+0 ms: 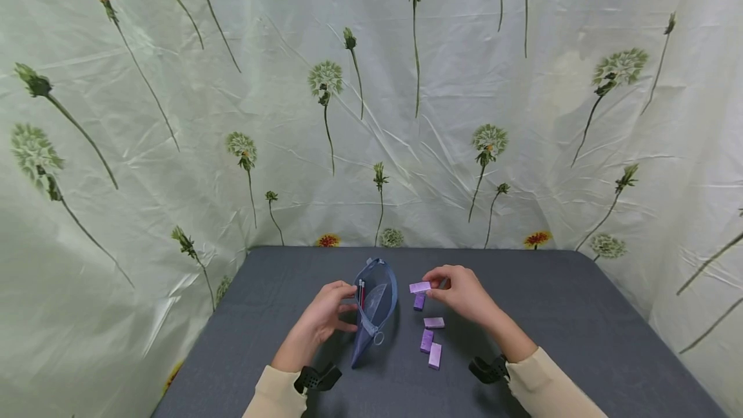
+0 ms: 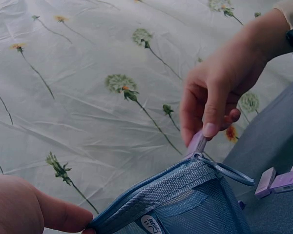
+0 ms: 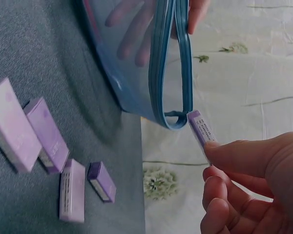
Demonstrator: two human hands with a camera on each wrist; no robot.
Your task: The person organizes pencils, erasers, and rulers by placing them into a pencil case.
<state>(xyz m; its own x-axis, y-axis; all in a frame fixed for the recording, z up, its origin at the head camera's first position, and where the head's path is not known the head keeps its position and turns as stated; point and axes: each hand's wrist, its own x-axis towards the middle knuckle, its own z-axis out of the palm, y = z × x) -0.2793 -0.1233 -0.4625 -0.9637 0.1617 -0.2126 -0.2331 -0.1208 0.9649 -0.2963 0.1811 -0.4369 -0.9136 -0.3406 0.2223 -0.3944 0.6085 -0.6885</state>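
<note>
My left hand (image 1: 326, 310) holds a blue mesh zip pouch (image 1: 361, 340) upright by its side. The pouch mouth gapes open, and its zip ring (image 2: 232, 173) hangs at one end. Inside stand slim pencils (image 1: 362, 292) and a clear curved sheet (image 1: 377, 302). With thumb and fingers, my right hand (image 1: 461, 290) pinches a small light-purple eraser (image 3: 201, 129) in a printed wrapper. That eraser is raised just right of the pouch, close to the rim in the right wrist view.
Several more purple erasers lie on the dark table right of the pouch, among them a light one (image 1: 435, 356), a darker one (image 1: 426, 340) and another light one (image 1: 433, 322). A flower-printed curtain (image 1: 371, 147) hangs behind the table (image 1: 522, 334).
</note>
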